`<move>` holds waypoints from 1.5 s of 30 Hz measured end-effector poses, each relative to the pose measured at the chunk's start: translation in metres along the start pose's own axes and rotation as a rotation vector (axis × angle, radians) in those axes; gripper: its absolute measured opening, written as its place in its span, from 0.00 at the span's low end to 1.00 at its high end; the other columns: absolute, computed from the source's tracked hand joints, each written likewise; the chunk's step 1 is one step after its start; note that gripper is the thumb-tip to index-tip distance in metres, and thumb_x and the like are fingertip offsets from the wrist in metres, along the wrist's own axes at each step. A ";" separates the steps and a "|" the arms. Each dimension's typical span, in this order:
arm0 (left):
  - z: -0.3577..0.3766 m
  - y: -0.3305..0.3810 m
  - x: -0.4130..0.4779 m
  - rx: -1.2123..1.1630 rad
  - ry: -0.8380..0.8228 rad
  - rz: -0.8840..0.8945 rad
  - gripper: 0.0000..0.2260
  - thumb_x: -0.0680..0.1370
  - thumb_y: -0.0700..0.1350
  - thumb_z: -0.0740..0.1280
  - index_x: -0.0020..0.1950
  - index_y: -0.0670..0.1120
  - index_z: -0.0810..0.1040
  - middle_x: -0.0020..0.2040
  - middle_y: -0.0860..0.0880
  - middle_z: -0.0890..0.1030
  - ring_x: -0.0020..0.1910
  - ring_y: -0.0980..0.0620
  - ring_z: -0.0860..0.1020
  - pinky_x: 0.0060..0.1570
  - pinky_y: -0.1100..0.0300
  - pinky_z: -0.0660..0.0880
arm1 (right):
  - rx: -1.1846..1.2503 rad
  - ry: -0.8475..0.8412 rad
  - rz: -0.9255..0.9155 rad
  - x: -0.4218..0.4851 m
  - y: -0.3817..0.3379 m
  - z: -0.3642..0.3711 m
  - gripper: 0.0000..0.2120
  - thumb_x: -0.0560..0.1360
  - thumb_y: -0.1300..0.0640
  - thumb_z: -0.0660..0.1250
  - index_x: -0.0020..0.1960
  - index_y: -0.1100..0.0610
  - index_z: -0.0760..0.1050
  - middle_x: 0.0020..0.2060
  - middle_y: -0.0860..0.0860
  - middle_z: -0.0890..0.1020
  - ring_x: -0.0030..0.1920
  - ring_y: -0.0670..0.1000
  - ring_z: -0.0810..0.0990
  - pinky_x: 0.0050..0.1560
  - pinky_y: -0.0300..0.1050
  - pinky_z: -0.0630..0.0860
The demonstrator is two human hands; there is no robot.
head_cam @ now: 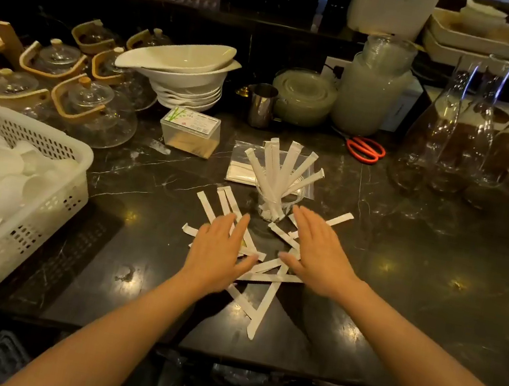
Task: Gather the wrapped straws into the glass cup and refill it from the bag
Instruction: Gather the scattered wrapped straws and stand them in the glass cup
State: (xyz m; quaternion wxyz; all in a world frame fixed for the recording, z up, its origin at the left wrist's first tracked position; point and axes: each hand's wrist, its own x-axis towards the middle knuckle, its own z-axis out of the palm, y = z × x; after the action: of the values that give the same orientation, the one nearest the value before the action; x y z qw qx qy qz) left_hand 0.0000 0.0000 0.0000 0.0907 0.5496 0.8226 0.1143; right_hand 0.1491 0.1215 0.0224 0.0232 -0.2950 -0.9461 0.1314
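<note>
Head view: left hand (219, 251) and right hand (317, 255) lie flat and spread, gripping nothing, over loose wrapped straws (263, 310) on the counter (416, 289). Glass cup (273, 203) stands just beyond the fingertips, bag (241, 163) behind it. Gathering step; next, sweep straws together and grasp.

Your left hand (219, 251) and right hand (320, 255) are flat, fingers (241, 228) spread, palms down over loose white paper-wrapped straws (264, 303) scattered on the dark marble bench (400, 286). Neither grips anything. The clear glass cup (273, 204) just beyond holds a fan of straws, with the clear plastic bag (241, 163) behind it.
</note>
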 end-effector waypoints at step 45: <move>0.002 0.014 0.004 0.171 -0.415 0.262 0.09 0.76 0.41 0.57 0.48 0.39 0.75 0.46 0.38 0.80 0.44 0.41 0.78 0.42 0.51 0.74 | -0.477 -0.411 -0.435 0.009 -0.020 0.016 0.11 0.73 0.63 0.62 0.55 0.63 0.71 0.53 0.60 0.78 0.55 0.59 0.74 0.50 0.51 0.71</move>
State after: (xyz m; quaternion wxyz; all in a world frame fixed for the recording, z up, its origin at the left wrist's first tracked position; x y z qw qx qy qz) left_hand 0.0113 0.0087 0.0022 0.1953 0.6689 0.7147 -0.0603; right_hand 0.1286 0.1074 0.0120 -0.2091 -0.0518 -0.9755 -0.0442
